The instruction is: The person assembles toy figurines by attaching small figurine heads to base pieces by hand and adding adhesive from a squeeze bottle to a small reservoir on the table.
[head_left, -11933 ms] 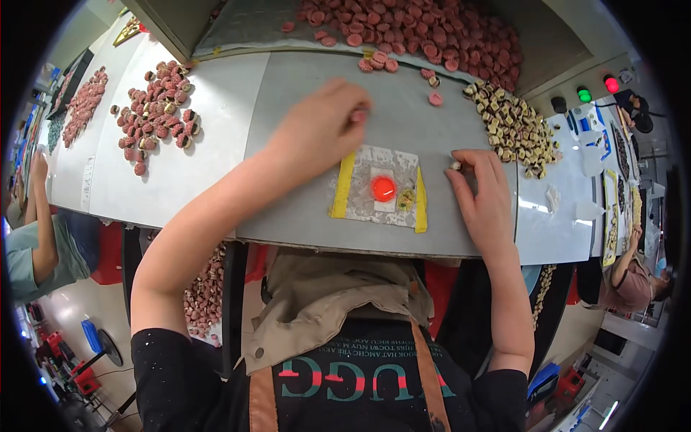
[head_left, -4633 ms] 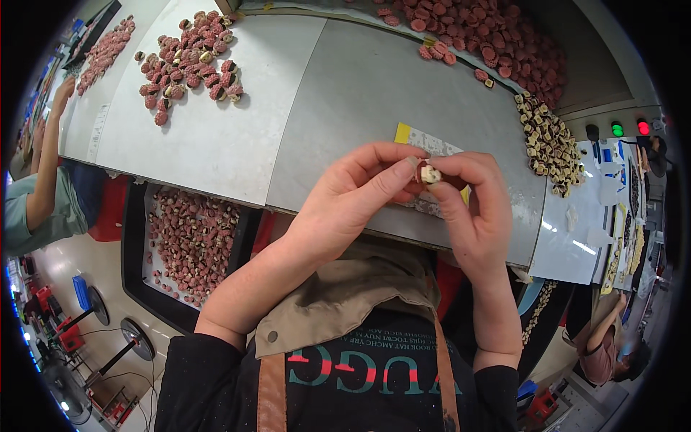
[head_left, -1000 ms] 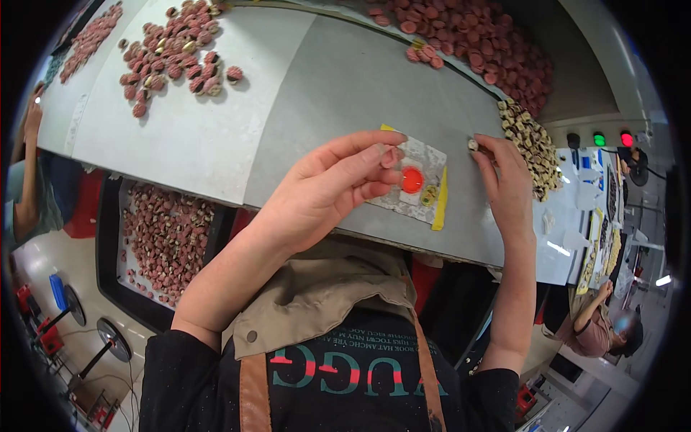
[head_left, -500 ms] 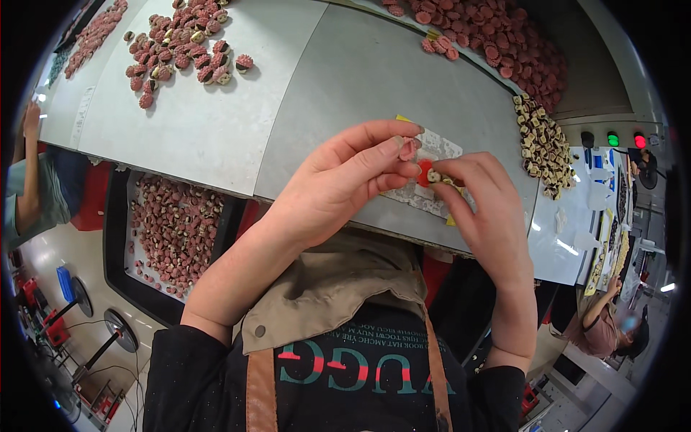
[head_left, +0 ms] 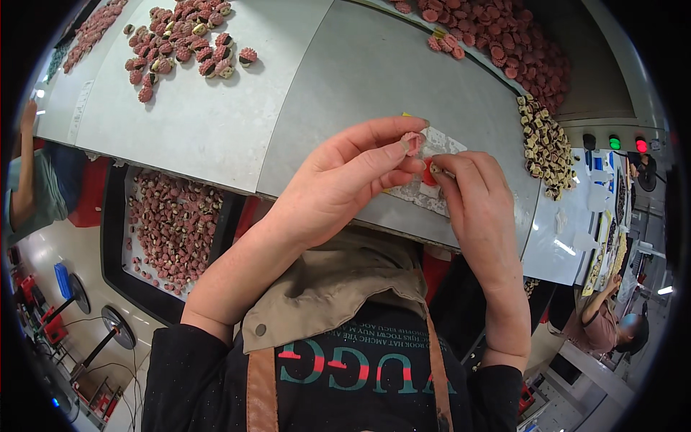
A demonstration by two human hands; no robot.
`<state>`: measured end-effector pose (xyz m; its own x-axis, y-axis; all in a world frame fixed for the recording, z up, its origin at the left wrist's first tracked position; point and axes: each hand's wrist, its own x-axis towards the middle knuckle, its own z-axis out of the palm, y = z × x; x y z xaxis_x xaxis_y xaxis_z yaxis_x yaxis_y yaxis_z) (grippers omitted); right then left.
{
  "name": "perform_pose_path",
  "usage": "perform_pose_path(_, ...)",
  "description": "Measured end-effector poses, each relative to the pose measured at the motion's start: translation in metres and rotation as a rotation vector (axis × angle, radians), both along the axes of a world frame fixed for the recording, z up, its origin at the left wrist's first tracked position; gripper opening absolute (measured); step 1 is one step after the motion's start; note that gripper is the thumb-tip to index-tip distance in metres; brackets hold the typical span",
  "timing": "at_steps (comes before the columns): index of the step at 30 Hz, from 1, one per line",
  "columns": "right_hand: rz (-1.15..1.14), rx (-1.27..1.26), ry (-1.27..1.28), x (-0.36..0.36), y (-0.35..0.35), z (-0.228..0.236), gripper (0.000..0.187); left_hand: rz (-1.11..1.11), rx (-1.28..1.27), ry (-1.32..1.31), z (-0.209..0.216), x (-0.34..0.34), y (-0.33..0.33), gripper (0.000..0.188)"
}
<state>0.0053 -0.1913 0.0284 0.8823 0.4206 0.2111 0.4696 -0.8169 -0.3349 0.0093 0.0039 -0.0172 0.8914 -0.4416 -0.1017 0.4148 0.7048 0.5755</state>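
Between the thumb and fingers of my left hand (head_left: 345,169) is a small pink scalloped shell piece (head_left: 412,141), its hollow side partly showing. Just to its right, my right hand (head_left: 476,191) is closed in a pinch on a small cream-and-dark piece (head_left: 435,168), mostly covered by the fingertips. Both hands are above a white patterned board (head_left: 448,144) on the grey table, and the fingertips of the two hands are close but apart. A red round spot (head_left: 429,177) on the board shows beneath the right fingertips.
Pink shells (head_left: 497,43) lie heaped at the back right, above a pile of cream-and-dark pieces (head_left: 545,147). Filled pink pieces (head_left: 180,43) are at the back left. A black tray (head_left: 115,252) of similar pieces stands below the table's left edge. Other people are at both sides.
My right hand has shifted slightly up and left, toward the left hand. Its cream-and-dark piece is now more covered by the fingers. The left hand keeps its pinch on the pink shell.
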Motion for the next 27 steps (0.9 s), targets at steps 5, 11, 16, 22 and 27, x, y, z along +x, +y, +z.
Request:
perform_pose_path(5, 0.068, 0.063, -0.016, 0.003, -0.002, -0.004, 0.018, -0.003, -0.003, -0.017, -0.001, -0.001, 0.001, 0.037)
perform_pose_path(11, 0.103, 0.043, -0.064, 0.007, -0.006, -0.007, 0.02, -0.005, 0.05, -0.024, 0.003, -0.001, 0.0, 0.035)
perform_pose_path(16, 0.024, 0.185, 0.104, 0.003, -0.011, -0.011, 0.017, -0.021, 0.094, -0.037, 0.003, -0.003, 0.0, 0.035)
perform_pose_path(22, -0.009, 0.649, 0.124, -0.004, 0.002, -0.003, 0.014, -0.058, 0.174, -0.038, 0.008, -0.003, 0.0, 0.034)
perform_pose_path(27, 0.196, 0.327, -0.269, 0.004, 0.015, -0.009, 0.022, -0.063, 0.162, -0.015, 0.005, -0.003, -0.001, 0.034)
